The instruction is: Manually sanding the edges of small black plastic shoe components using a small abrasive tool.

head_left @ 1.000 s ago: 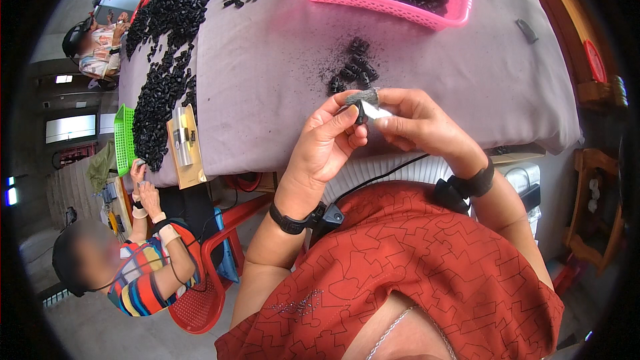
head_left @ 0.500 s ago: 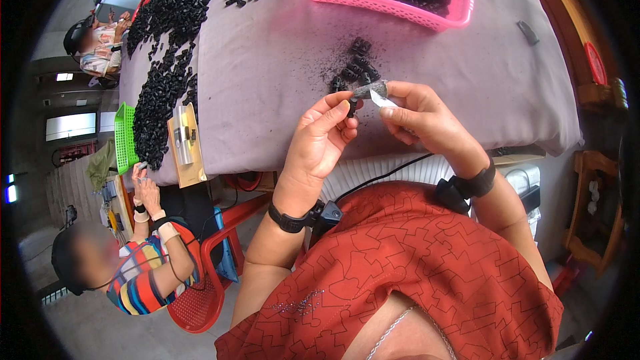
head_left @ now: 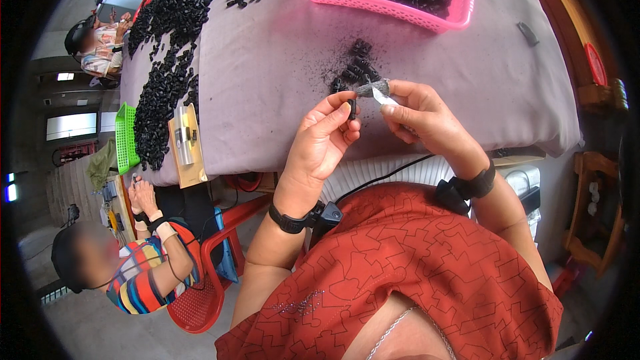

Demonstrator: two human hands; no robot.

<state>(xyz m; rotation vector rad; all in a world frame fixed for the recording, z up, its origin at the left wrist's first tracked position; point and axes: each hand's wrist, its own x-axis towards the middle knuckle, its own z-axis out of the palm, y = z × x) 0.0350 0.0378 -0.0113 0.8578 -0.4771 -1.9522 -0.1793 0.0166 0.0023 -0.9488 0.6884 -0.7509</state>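
Observation:
A small black plastic part (head_left: 352, 108) is pinched upright between the thumb and fingers of my left hand (head_left: 324, 127). My right hand (head_left: 421, 115) closes on a folded strip (head_left: 375, 87), grey and rough on one face and white on the other, which looks like sandpaper. The strip's left end lies just above the black part, by my left fingertips; I cannot tell whether the two touch. Beyond my hands, several similar black parts (head_left: 361, 67) lie on the cloth amid scattered black dust.
A pink basket (head_left: 373, 10) of black parts stands at the far side of the grey cloth (head_left: 267, 93). Heaps of black parts (head_left: 167, 80) cover the left, near a green basket (head_left: 125, 137) and a cardboard piece (head_left: 188, 147). Two co-workers sit leftward. A grey scrap (head_left: 528, 33) lies right.
The black part in my left hand now stands more upright and shows more fully. The strip in my right hand has shifted slightly rightward. The nearer co-worker's hands have moved slightly lower.

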